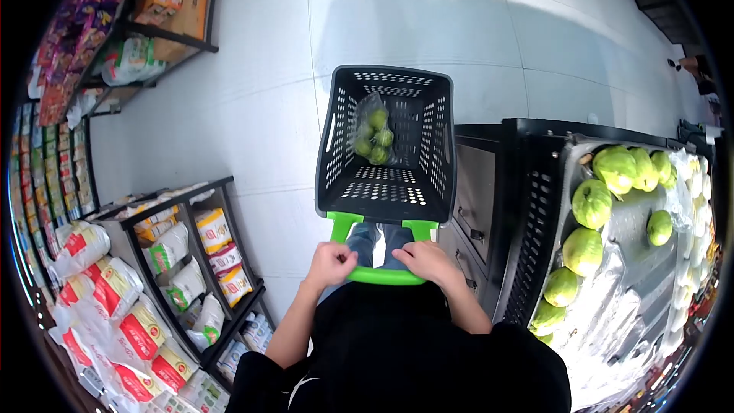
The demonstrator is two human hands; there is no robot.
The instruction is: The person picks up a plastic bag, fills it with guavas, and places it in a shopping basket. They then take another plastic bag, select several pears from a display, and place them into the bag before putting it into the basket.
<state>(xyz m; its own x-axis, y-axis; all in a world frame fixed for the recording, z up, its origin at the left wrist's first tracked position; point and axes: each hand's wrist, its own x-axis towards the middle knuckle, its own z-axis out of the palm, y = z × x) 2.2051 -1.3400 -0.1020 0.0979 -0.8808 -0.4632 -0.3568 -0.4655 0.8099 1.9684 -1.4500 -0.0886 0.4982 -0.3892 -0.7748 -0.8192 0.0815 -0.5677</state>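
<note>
Both hands hold the bright green handle [382, 275] of a dark grey shopping basket [386, 206]. My left hand [332, 263] is wrapped round the handle's left side, and my right hand [425, 260] grips its right side. The basket's perforated walls stand ahead of me. Inside, toward the left wall, lies a clear plastic bag [372, 130] with several round green fruits in it. Below the handle, part of my legs shows through the gap.
Close on the right stands a black produce stand [527, 206] with large green fruits [582, 251] and plastic bags. On the left, a shelf [206, 275] holds packaged goods, with white and red bags [115, 291] piled beside it. Pale tiled floor [267, 107] extends ahead.
</note>
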